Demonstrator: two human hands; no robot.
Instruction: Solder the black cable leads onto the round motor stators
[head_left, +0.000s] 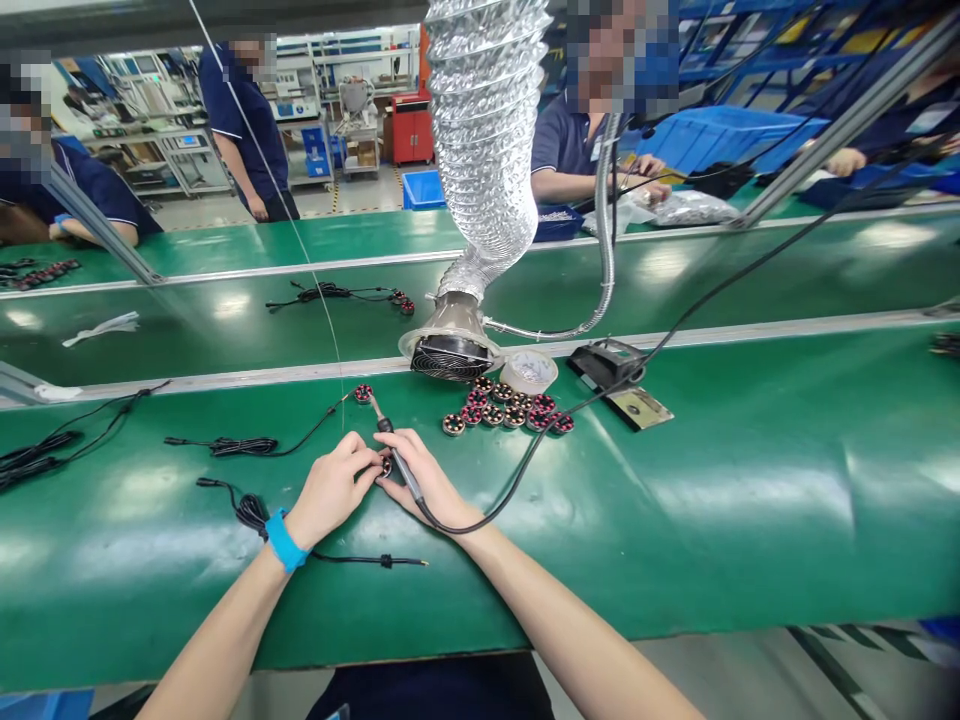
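Observation:
My left hand [339,484], with a blue band on its wrist, pinches the left side of a small round coil part [386,466]. The fingers of my right hand [421,478] touch the same part from the right. A soldering iron [403,466] rests in my right hand, its tip pointing up and away near another coil part [364,394] that has a black cable attached. Below my left hand a black cable [352,559] with a bare end lies on the green work surface [600,560].
A fan hood [452,345] on a silver duct hangs ahead. Several coil parts [514,413], a tape roll [529,371] and an iron stand [609,365] sit to its right. The iron's cord [517,480] arcs rightward. People work across the bench.

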